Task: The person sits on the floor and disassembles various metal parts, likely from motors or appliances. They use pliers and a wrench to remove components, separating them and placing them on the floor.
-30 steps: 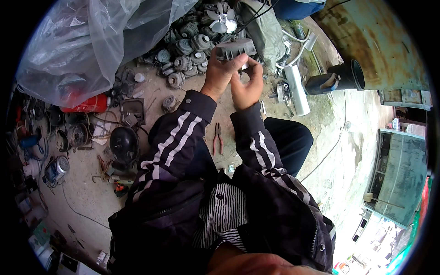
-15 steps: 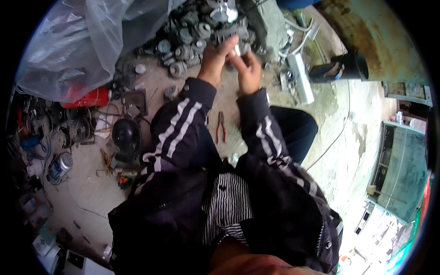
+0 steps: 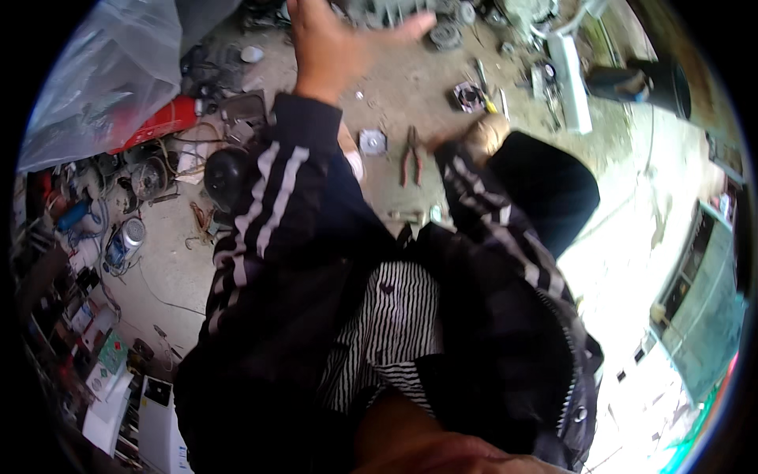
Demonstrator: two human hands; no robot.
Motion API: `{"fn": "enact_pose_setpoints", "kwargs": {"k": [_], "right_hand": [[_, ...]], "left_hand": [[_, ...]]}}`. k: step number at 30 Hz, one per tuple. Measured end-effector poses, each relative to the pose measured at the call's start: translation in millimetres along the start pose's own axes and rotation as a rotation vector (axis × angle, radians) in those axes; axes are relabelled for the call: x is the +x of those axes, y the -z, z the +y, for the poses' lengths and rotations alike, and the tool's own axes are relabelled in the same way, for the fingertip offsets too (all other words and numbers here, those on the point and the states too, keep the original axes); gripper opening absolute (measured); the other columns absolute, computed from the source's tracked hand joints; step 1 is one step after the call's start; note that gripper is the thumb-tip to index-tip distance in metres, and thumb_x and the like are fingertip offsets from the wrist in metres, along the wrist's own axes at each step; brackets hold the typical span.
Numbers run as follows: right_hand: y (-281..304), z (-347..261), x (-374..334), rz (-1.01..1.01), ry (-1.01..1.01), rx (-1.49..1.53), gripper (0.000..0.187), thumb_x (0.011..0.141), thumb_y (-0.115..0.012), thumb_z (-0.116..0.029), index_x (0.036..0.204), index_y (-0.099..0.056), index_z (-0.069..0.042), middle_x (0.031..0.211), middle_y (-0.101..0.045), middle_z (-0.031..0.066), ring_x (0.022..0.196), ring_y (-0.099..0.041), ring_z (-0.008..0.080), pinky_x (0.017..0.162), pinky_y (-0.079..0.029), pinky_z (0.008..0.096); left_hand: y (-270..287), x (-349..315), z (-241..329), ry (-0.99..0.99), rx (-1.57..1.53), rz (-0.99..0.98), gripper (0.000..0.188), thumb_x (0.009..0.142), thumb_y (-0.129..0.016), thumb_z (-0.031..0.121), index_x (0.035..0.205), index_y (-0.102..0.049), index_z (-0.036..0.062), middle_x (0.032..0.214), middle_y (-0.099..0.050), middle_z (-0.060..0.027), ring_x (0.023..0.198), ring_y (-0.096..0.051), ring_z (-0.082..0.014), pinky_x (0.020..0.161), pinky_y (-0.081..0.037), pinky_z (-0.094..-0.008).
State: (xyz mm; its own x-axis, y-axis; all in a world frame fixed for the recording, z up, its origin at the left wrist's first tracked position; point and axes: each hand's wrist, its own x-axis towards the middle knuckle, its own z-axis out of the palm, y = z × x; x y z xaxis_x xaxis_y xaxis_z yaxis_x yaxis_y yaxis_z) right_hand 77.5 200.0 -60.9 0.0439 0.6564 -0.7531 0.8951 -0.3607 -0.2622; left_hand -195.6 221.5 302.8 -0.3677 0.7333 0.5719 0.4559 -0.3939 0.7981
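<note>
My left hand (image 3: 332, 43) reaches to the top edge of the head view, thumb spread under a grey metal part (image 3: 387, 12) that it grips; its fingertips are cut off by the frame. My right hand (image 3: 482, 134) is low over the concrete floor, blurred, with curled fingers. It is beside red-handled pliers (image 3: 410, 154) and just below a small square part (image 3: 470, 96) and a screwdriver (image 3: 483, 87). I cannot see whether the right hand holds anything. Both arms wear a dark jacket with white stripes.
A clear plastic bag (image 3: 103, 79) and a red cylinder (image 3: 158, 122) lie at upper left, a black round part (image 3: 225, 170) beside my left sleeve. A square metal plate (image 3: 371, 142), round metal parts (image 3: 446, 33), a white long box (image 3: 570, 75) and a black container (image 3: 643, 83) lie around.
My right hand has let go of the grey part and dropped toward the floor near the pliers. My left hand stays up on the part, and the view has tilted downward.
</note>
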Motion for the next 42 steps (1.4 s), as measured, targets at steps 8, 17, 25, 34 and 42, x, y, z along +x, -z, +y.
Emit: {"fn": "enact_pose_setpoints", "kwargs": {"k": [8, 17, 25, 34, 42], "right_hand": [[-159.0, -6.5, -38.2, 0.414, -0.326, -0.18, 0.054, 0.082, -0.054, -0.06, 0.109, -0.054, -0.014, 0.099, -0.063, 0.0063, 0.099, -0.062, 0.0251, 0.078, -0.044, 0.0502], [-102.9, -19.0, -48.0, 0.022, -0.161, -0.32, 0.062, 0.077, -0.06, -0.05, 0.121, -0.049, -0.009, 0.116, -0.059, 0.0134, 0.109, -0.059, 0.0259, 0.096, -0.038, 0.0537], [-58.9, -44.8, 32.4, -0.383, -0.176, 0.761, 0.032, 0.079, -0.057, -0.034, 0.096, -0.056, -0.006, 0.071, -0.057, 0.0074, 0.052, -0.055, 0.0222, 0.05, -0.047, 0.0318], [209.5, -186.6, -203.3, 0.675, 1.112, 0.858, 0.07, 0.084, -0.052, -0.002, 0.146, -0.022, -0.001, 0.094, -0.055, 0.0031, 0.07, -0.049, 0.0085, 0.064, -0.044, 0.0208], [218.4, -188.9, -256.7, 0.679, 1.007, 0.222, 0.078, 0.071, -0.059, -0.004, 0.144, -0.033, -0.002, 0.126, -0.057, 0.0185, 0.088, -0.062, 0.0251, 0.08, -0.05, 0.0326]], "left_hand": [[23.6, -21.3, -42.2, 0.08, 0.308, -0.152, 0.099, 0.05, -0.092, 0.031, 0.127, -0.036, 0.0057, 0.117, -0.05, -0.0134, 0.111, -0.048, -0.0274, 0.097, -0.038, -0.0426], [20.1, -25.5, -43.3, 0.132, 0.391, -0.174, 0.099, 0.049, -0.09, 0.035, 0.127, -0.037, 0.0049, 0.117, -0.051, -0.0123, 0.108, -0.047, -0.0313, 0.102, -0.03, -0.0493], [13.5, -8.1, -46.8, 0.001, 0.492, -0.159, 0.096, 0.053, -0.089, 0.035, 0.128, -0.037, 0.0073, 0.117, -0.055, -0.0123, 0.11, -0.049, -0.0331, 0.105, -0.025, -0.0489], [-24.4, 9.2, -54.2, -0.082, 0.413, -0.139, 0.101, 0.051, -0.087, 0.045, 0.13, -0.035, 0.009, 0.12, -0.054, -0.0124, 0.116, -0.049, -0.0298, 0.11, -0.013, -0.0564], [-38.5, 6.6, -46.4, -0.159, 0.343, -0.14, 0.099, 0.051, -0.086, 0.049, 0.128, -0.038, 0.01, 0.116, -0.055, -0.0103, 0.116, -0.049, -0.0271, 0.11, -0.011, -0.0567]]}}
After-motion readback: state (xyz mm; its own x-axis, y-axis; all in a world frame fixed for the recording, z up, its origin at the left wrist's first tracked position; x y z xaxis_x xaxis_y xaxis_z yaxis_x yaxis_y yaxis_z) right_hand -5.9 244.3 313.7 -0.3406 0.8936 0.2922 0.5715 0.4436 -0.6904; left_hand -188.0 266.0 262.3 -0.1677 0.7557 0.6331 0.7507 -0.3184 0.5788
